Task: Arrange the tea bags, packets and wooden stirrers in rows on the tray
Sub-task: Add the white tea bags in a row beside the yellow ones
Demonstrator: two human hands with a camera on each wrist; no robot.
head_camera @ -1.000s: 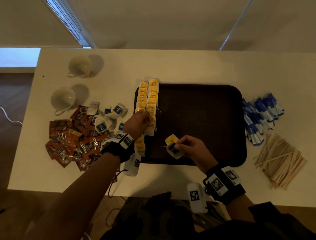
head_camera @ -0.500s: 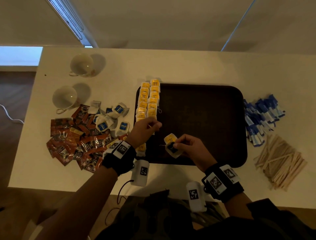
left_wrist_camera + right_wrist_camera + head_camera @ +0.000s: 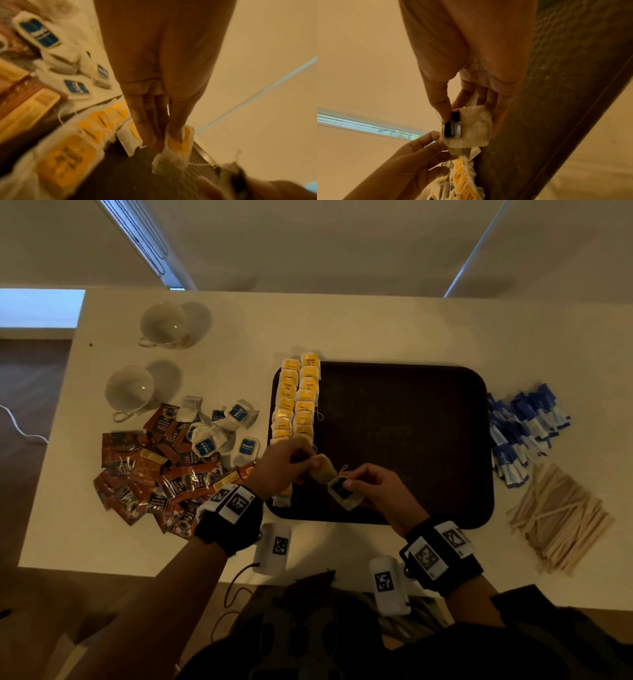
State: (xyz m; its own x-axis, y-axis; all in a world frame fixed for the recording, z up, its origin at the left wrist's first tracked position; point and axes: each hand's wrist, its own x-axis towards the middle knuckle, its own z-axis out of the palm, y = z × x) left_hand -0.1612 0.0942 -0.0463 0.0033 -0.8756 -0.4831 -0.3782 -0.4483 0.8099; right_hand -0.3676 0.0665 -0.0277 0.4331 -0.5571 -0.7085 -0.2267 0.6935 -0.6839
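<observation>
Holding a yellow tea bag (image 3: 323,469) in our left hand (image 3: 284,465) and a dark-tagged tea bag (image 3: 342,491) in our right hand (image 3: 373,487), we hover at the tray's (image 3: 411,440) lower left, just below the second row (image 3: 306,398), which runs up the frame.

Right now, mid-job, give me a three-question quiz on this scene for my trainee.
1. True or false: the wooden stirrers already lie on the tray.
2. Which tea bag does the left hand pinch? A yellow-tagged tea bag; B dark-tagged tea bag; C none.
3. Fill in: the rows of yellow tea bags run along the tray's ____ edge.

Key: 1 false, they are on the table right of the tray. 2 A; the right hand holds the dark-tagged one. 3 left.
</observation>
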